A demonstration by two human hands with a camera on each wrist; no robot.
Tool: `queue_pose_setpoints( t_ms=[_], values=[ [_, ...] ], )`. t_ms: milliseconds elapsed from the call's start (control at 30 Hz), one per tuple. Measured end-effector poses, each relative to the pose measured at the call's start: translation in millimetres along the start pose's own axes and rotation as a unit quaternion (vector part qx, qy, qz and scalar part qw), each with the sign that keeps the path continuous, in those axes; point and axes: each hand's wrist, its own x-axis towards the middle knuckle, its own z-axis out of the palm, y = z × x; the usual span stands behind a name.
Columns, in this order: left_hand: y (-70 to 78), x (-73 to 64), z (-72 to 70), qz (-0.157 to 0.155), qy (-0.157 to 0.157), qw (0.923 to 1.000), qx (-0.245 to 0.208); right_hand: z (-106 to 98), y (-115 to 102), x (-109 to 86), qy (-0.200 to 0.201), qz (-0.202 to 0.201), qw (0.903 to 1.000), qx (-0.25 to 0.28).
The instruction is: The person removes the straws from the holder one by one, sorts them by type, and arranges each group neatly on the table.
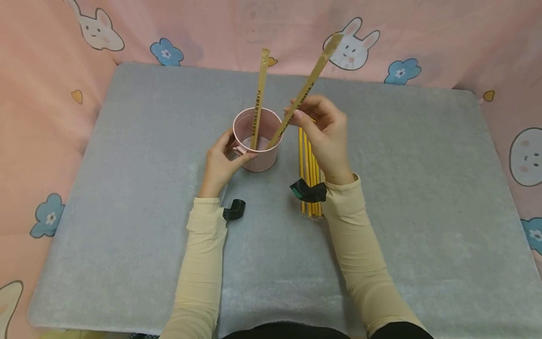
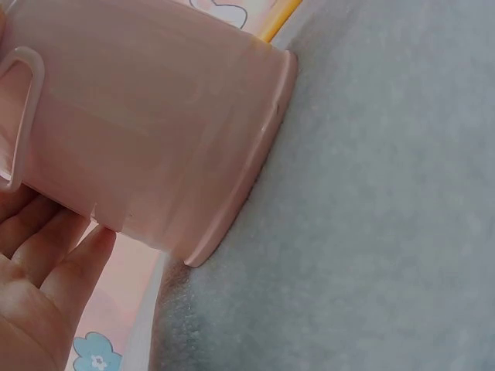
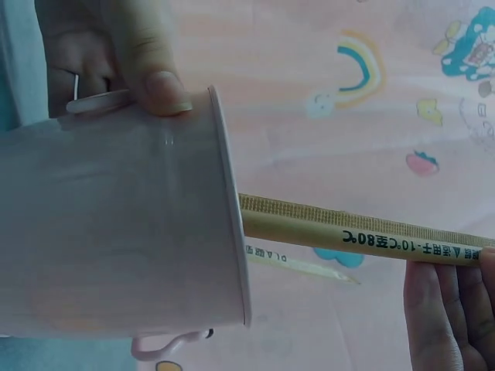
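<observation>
A small pink bucket [image 1: 263, 162] with looped handles stands on the grey table. My left hand [image 1: 220, 162] grips its left side, thumb over the rim and the other fingers along the wall. One straw in a brown printed paper wrapper [image 1: 261, 84] leans upright inside. My right hand [image 1: 328, 132] pinches a second paper-wrapped straw [image 1: 316, 70] between thumb and fingers; its lower end is inside the bucket and it tilts up to the right. In the right wrist view, black print shows on this wrapped straw [image 3: 371, 241].
Several thin yellow sticks [image 1: 310, 188] lie side by side on the table [image 1: 139, 188], partly under my right hand and wrist. Pink curtains [image 1: 271, 28] with rabbits and blue flowers surround the table's back and sides. A black wrist camera [image 1: 235, 210] sits on each sleeve.
</observation>
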Motion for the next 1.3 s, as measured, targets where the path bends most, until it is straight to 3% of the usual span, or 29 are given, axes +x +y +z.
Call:
queue_pose_setpoints(
  t_ms=[533, 867, 1300],
  values=[
    [0.7, 1.4, -0.2, -0.007, -0.004, 1.0000, -0.005, -13, -11, -6.3, 0.093, -0.011, 0.9954, 0.023],
    [-0.4, 1.2, -0.5, -0.004, -0.002, 1.0000, 0.000, -27, -15, -3.9, 0.153, -0.019, 0.9853, 0.074],
    [-0.8, 1.8, 0.5, 0.005, 0.002, 0.9999, -0.010, -50, -21, -5.3, 0.155, 0.015, 0.9861, 0.058]
  ],
)
